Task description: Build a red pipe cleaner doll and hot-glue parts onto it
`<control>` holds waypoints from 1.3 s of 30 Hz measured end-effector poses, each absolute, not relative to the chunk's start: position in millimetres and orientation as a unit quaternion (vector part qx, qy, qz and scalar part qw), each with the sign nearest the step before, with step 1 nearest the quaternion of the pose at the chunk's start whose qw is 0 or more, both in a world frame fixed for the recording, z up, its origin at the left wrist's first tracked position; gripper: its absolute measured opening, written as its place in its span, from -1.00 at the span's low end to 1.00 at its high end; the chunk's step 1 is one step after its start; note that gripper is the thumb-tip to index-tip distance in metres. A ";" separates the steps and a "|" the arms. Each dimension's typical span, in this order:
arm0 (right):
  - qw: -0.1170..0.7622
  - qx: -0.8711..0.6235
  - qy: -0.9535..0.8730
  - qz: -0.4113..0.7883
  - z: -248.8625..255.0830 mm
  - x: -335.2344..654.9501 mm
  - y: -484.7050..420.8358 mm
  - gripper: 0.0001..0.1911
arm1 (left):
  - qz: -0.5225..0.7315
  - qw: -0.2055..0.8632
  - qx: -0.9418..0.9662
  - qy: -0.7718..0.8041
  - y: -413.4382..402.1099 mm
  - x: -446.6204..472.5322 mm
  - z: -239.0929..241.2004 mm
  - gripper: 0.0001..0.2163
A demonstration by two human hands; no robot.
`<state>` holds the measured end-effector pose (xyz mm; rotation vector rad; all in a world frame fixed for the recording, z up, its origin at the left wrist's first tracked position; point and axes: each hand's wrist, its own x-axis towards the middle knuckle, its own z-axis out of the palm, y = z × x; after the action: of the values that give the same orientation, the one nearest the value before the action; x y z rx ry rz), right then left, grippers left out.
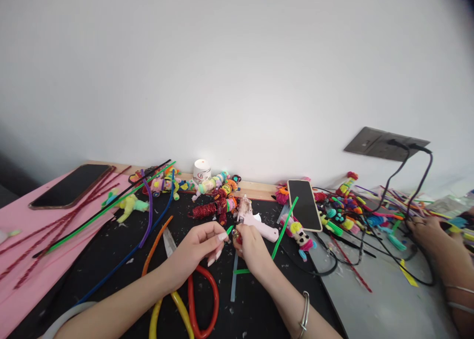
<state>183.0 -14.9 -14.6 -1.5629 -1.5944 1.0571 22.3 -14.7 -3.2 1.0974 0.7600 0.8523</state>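
My left hand point(203, 247) is closed in a pinch, thumb and forefinger at the tip of a short green pipe cleaner point(229, 229). Close beside it, my right hand point(252, 247) has its fingers curled round a small red and shiny piece point(237, 236), mostly hidden, whose kind I cannot make out. A longer green pipe cleaner point(285, 228) slants up behind my right hand. Just beyond the fingers lies a pale pink glue gun point(261, 226). Scissors with red and yellow handles point(204, 302) rest by my left forearm. A translucent glue stick point(234, 279) lies between my wrists.
A phone point(70, 187) lies on pink sheet at left, another phone point(304, 205) near the wall. Pipe-cleaner figures point(215, 208) and a paper cup point(202, 170) line the back. Black cables point(392, 176) hang from the socket point(387, 144). Another person's hand point(431, 237) is at right.
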 end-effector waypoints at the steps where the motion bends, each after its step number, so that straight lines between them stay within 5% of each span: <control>1: 0.329 -0.598 -0.604 0.412 -14.5 183.0 -15.0 -0.57 | 0.382 0.703 0.493 0.342 -14.7 22.3 -3.0 -0.78; 15: 0.327 -0.597 -0.633 0.369 -14.9 184.4 -15.1 -0.70 | 0.379 0.705 0.489 0.345 -14.6 23.7 1.0 -0.76; 39: 0.347 -0.602 -0.610 0.382 -14.0 180.7 -15.8 -0.60 | 0.381 0.703 0.486 0.352 -15.6 24.4 1.2 -0.75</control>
<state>180.7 -15.8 -14.0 -1.5613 -1.5823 0.9910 24.4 -15.6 1.2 1.0822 0.7841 0.8478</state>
